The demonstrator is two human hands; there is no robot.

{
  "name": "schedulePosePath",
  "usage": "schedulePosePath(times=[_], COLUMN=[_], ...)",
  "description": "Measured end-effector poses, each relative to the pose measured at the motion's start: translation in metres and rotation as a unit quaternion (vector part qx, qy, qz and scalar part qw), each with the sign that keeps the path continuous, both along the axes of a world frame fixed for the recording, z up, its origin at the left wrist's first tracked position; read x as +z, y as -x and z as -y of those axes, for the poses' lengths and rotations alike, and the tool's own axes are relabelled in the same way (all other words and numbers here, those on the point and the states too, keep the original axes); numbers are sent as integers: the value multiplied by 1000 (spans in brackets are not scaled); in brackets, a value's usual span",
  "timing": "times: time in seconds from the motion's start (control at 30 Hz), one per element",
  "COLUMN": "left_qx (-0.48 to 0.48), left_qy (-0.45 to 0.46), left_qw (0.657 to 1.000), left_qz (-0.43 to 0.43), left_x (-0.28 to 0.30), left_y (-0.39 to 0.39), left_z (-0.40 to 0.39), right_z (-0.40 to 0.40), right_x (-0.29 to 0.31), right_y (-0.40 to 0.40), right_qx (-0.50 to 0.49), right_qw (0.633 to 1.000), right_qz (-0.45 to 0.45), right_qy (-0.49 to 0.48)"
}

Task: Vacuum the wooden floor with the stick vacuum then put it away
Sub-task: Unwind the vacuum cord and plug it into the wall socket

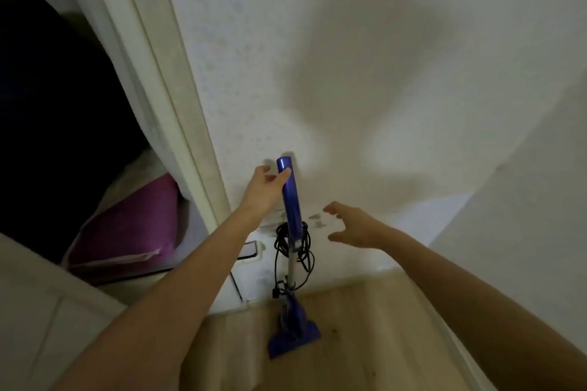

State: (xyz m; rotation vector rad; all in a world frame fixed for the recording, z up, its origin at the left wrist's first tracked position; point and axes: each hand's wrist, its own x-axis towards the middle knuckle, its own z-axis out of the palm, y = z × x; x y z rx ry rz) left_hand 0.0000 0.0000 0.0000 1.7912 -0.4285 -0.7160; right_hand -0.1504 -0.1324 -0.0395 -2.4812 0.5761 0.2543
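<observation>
A blue stick vacuum (pixel 292 200) stands upright against the white wall, its floor head (pixel 293 338) on the wooden floor (pixel 365 343). A black cord (pixel 292 241) is coiled round its middle. My left hand (pixel 265 189) is at the top of the blue handle, thumb touching it and fingers loosely spread beside it. My right hand (pixel 354 227) hovers to the right of the vacuum with fingers spread, touching nothing.
A white door frame (pixel 165 98) runs down the left, with a dark opening behind it and a purple cushion (pixel 133 225) low inside. A wall socket (pixel 251 251) sits just left of the vacuum. A white wall (pixel 524 200) closes in at right.
</observation>
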Motion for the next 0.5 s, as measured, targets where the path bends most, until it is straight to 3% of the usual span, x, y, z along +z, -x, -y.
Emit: schedulePosePath(times=[0.27, 0.5], left_qx=[11, 36], left_qy=[81, 84], left_qw=[994, 994], left_qz=[-75, -59], left_x=[-35, -46], left_y=[-16, -15], left_z=[43, 39], right_z=[8, 10], right_x=[-55, -96], right_y=[-38, -64], right_qx=[18, 52], right_qw=[997, 993], right_qz=[-31, -13], right_qy=[-68, -101])
